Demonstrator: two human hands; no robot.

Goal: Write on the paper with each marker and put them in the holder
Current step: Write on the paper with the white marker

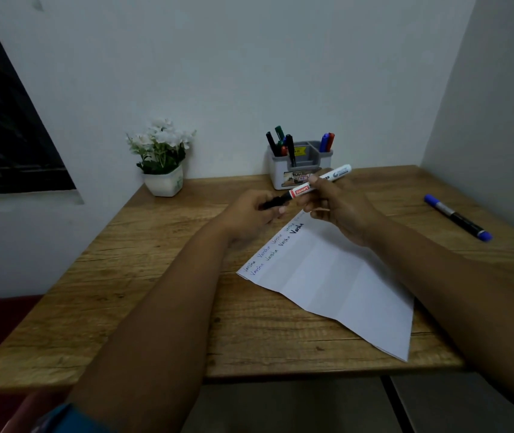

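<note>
Nearest, the paper [337, 276] is lying toward the desk's [155, 307] front right edge, names written along its far side. Above it, the left hand [249, 214] is pinching the black cap while the right hand [340, 207] is gripping the white marker [318, 182]. Looks like capping. Next: the holder [299, 165] at the back edge. A blue marker [457, 217] is waiting near the right edge.

Head view: looks forward-down over table [162, 307], close above forearms.
</note>
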